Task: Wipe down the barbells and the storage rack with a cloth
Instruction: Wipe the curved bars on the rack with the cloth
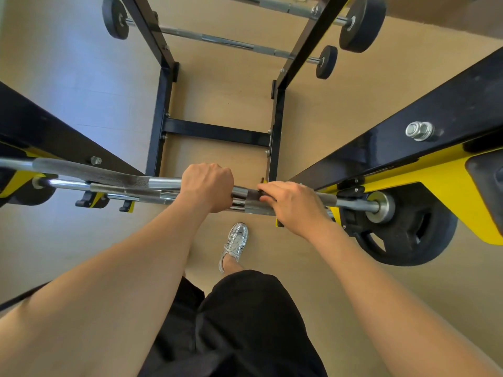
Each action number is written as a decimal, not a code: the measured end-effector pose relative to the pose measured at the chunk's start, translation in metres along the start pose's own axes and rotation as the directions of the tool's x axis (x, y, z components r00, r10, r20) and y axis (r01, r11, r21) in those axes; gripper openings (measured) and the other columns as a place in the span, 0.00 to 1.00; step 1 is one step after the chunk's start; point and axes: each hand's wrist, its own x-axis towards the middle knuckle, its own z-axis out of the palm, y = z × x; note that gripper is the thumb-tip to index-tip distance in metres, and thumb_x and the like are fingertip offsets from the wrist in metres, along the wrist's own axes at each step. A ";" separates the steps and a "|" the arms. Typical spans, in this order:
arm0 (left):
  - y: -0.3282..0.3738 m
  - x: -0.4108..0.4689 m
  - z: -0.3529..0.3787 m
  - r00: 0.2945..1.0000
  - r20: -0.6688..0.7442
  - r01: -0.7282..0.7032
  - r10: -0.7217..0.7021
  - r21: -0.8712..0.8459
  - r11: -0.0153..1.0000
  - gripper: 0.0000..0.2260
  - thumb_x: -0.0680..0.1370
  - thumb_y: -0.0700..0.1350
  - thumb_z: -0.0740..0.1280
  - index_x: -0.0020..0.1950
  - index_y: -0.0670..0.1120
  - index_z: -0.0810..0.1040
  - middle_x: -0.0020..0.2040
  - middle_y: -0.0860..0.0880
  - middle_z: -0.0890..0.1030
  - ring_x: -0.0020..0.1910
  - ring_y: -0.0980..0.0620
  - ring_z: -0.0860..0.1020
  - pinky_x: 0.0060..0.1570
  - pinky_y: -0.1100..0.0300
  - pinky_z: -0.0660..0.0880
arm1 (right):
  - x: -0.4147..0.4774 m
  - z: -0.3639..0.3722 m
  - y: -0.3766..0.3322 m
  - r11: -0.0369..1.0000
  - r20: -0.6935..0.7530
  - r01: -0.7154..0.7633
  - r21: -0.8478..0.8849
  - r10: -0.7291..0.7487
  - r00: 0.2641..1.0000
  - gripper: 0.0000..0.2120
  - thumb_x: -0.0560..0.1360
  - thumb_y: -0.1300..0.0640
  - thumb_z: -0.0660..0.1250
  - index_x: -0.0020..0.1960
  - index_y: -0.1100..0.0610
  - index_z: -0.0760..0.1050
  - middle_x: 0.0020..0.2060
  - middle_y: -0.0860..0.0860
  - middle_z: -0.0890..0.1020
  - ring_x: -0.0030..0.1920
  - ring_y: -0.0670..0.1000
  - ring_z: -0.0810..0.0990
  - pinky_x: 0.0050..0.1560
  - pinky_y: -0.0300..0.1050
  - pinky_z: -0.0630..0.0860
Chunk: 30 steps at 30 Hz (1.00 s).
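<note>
Top barbell [163, 183] in play, laid across the yellow cradles of the storage rack [381, 148]. The left hand [208, 186] was wrapped around the shaft, its grip closed tight on the steel to steady it. The right hand [292, 202] was laid over the bar just beside it, fingers bent down. A dark scrap, judged to be the cloth [261, 186], was pinched at the fingertips against the bar.

The bar-wiping step was taken to be in hand, the rack itself not yet tackled. A slide along the shaft toward the weight plate [408, 235] would be called for next.

More barbells [231, 44] were racked lower down, above the floor [340, 104]. Further bars were bunched directly beneath the gripped one, and the right end was crowded by the rack's black rail and a bolt [419, 131].
</note>
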 end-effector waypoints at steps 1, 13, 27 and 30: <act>0.000 0.000 0.000 1.000 -0.001 -0.003 0.003 0.002 1.000 0.06 0.77 0.51 0.67 0.45 0.50 0.75 0.35 0.51 0.73 0.31 0.49 0.72 0.35 0.55 0.72 | -0.005 -0.002 0.007 0.998 -0.027 -0.033 -0.049 0.031 0.999 0.12 0.84 0.49 0.64 0.63 0.52 0.81 0.52 0.49 0.86 0.51 0.54 0.85 0.50 0.51 0.81; 0.003 0.000 0.000 1.000 -0.023 0.009 -0.009 0.004 1.000 0.05 0.77 0.51 0.67 0.48 0.51 0.76 0.39 0.50 0.75 0.37 0.45 0.76 0.37 0.55 0.72 | -0.008 0.028 -0.012 0.999 -0.136 -0.050 0.005 0.050 0.989 0.18 0.82 0.63 0.62 0.71 0.60 0.77 0.69 0.58 0.79 0.73 0.60 0.75 0.78 0.58 0.64; 0.003 0.000 0.001 1.000 -0.016 0.009 -0.009 -0.028 1.000 0.03 0.76 0.49 0.67 0.46 0.51 0.75 0.35 0.51 0.72 0.37 0.46 0.77 0.37 0.55 0.73 | -0.047 0.016 0.014 0.934 -0.315 -0.348 -0.080 0.307 0.898 0.19 0.76 0.69 0.68 0.65 0.58 0.81 0.66 0.55 0.82 0.76 0.62 0.71 0.79 0.67 0.56; 0.005 -0.001 0.000 1.000 -0.016 0.019 -0.020 -0.026 0.999 0.04 0.76 0.49 0.67 0.46 0.51 0.74 0.35 0.50 0.72 0.36 0.46 0.77 0.38 0.55 0.74 | -0.017 0.045 -0.043 0.936 -0.310 -0.333 0.115 0.352 0.883 0.18 0.76 0.72 0.67 0.64 0.63 0.81 0.64 0.60 0.83 0.74 0.66 0.72 0.79 0.66 0.59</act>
